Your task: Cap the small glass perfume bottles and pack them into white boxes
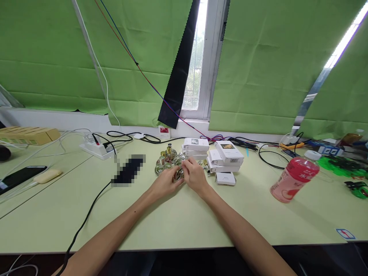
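My left hand (166,183) and my right hand (194,174) meet over the middle of the pale green table (184,222), fingers curled round a small glass perfume bottle (178,174) between them. Several more round glass perfume bottles with gold caps (166,158) stand just behind the hands. Right of them lie stacks of small white boxes (227,155) and another stack (195,147), with one flat white box (225,178) lying alone in front.
A pink drink bottle (293,178) leans at the right. A white power strip (96,147) and black cables run at the back left, a phone (20,176) at far left, green plastic parts (345,166) at far right. Green cloth covers the window behind.
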`<action>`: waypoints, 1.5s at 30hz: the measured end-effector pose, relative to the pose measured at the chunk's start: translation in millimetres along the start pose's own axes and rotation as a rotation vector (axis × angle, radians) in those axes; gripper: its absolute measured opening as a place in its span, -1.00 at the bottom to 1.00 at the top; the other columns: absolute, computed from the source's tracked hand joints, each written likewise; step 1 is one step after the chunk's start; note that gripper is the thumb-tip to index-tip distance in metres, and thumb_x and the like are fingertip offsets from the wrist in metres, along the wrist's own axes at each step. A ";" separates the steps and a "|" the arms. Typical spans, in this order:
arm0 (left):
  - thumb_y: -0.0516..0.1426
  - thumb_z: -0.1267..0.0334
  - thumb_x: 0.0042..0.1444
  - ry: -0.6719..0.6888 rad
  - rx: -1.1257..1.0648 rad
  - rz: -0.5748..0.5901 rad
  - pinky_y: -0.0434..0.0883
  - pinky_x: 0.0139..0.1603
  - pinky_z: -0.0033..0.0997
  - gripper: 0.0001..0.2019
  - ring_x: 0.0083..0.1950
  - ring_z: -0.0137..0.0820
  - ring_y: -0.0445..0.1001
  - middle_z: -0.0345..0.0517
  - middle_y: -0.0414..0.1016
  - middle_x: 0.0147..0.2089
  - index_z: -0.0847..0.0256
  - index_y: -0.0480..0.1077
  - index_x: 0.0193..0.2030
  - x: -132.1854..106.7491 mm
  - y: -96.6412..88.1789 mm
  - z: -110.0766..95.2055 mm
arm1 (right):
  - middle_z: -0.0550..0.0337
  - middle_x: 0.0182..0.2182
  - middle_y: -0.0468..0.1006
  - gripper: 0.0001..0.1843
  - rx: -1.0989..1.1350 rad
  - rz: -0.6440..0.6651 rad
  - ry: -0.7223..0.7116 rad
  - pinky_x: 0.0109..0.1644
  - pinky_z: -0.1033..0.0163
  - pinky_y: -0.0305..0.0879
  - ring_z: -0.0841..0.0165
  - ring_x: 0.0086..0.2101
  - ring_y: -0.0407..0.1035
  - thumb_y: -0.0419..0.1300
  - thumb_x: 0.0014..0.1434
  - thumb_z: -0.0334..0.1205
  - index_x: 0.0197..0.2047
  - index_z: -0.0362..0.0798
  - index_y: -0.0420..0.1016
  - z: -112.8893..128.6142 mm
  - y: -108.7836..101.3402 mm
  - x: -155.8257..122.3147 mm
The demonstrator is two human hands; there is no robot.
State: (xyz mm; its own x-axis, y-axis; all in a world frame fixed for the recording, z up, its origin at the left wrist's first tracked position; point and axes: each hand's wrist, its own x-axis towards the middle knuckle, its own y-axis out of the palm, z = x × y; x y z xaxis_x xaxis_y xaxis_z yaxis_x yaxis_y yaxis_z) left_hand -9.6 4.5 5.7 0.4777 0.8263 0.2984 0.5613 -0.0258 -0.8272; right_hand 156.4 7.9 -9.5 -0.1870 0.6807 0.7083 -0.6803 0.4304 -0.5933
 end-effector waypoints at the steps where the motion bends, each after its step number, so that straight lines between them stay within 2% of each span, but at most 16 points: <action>1: 0.11 0.13 0.21 0.000 -0.001 0.002 0.14 -0.42 -0.40 -0.81 -0.47 -0.35 0.37 -0.21 0.42 -0.46 0.20 0.36 -0.18 0.0 -0.2 -0.2 | 0.13 -0.27 0.44 -0.79 0.014 -0.004 0.001 -0.32 0.30 0.22 0.33 -0.37 0.37 0.01 0.39 -0.33 -0.25 0.00 0.43 -0.6 0.4 0.4; 11: 0.10 0.12 0.22 0.005 0.013 0.000 0.15 -0.41 -0.40 -0.79 -0.47 -0.35 0.37 -0.22 0.42 -0.47 0.21 0.38 -0.14 0.1 -1.0 -1.6 | 0.13 -0.29 0.42 -0.79 0.090 -0.062 -0.013 -0.24 0.28 0.30 0.32 -0.33 0.39 0.01 0.40 -0.32 -0.29 0.00 0.37 -4.4 6.6 -0.8; 19: 0.10 0.17 0.19 0.015 0.008 -0.012 0.15 -0.43 -0.41 -0.86 -0.49 -0.37 0.37 -0.22 0.43 -0.47 0.19 0.34 -0.22 -0.4 -0.8 -2.7 | 0.12 -0.27 0.42 -0.81 -0.029 -0.013 -0.040 -0.35 0.29 0.22 0.34 -0.41 0.34 -0.01 0.38 -0.35 -0.24 -0.01 0.38 0.7 1.0 0.0; 25: 0.11 0.16 0.19 0.011 -0.009 -0.007 0.16 -0.43 -0.41 -0.84 -0.50 -0.38 0.36 -0.24 0.41 -0.48 0.20 0.36 -0.19 -0.1 -1.2 -2.7 | 0.13 -0.28 0.43 -0.81 0.033 -0.044 -0.025 -0.28 0.29 0.27 0.33 -0.35 0.39 0.01 0.38 -0.35 -0.25 -0.01 0.39 0.1 2.8 -0.6; 32: 0.12 0.16 0.19 0.029 0.001 -0.019 0.17 -0.42 -0.41 -0.82 -0.48 -0.37 0.37 -0.23 0.42 -0.48 0.20 0.39 -0.15 -0.5 -0.7 -0.8 | 0.13 -0.29 0.42 -0.79 0.077 -0.085 -0.012 -0.25 0.29 0.30 0.34 -0.37 0.37 0.01 0.40 -0.31 -0.27 -0.01 0.40 -3.1 9.1 -3.2; 40: 0.11 0.16 0.20 0.020 -0.021 -0.008 0.17 -0.43 -0.41 -0.76 -0.48 -0.36 0.36 -0.22 0.42 -0.48 0.22 0.41 -0.06 -1.1 -0.2 0.2 | 0.09 -0.24 0.46 -0.82 0.100 -0.104 0.009 -0.22 0.25 0.35 0.32 -0.34 0.42 0.04 0.39 -0.31 -0.17 -0.02 0.46 -2.4 10.4 -5.5; 45: 0.10 0.14 0.22 0.008 -0.023 0.009 0.18 -0.43 -0.41 -0.75 -0.48 -0.35 0.38 -0.21 0.44 -0.47 0.21 0.40 -0.04 -1.5 -2.0 -2.6 | 0.09 -0.23 0.50 -0.82 0.100 -0.126 0.024 -0.23 0.25 0.34 0.34 -0.39 0.38 0.05 0.38 -0.30 -0.10 -0.04 0.48 -0.4 9.0 -5.6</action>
State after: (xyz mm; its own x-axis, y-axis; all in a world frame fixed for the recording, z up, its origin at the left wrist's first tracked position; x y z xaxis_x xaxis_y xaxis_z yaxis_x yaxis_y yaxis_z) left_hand -9.7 1.8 8.1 0.4877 0.8217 0.2949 0.5725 -0.0460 -0.8186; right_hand 151.6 8.2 -19.0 -0.0790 0.6395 0.7647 -0.7647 0.4532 -0.4580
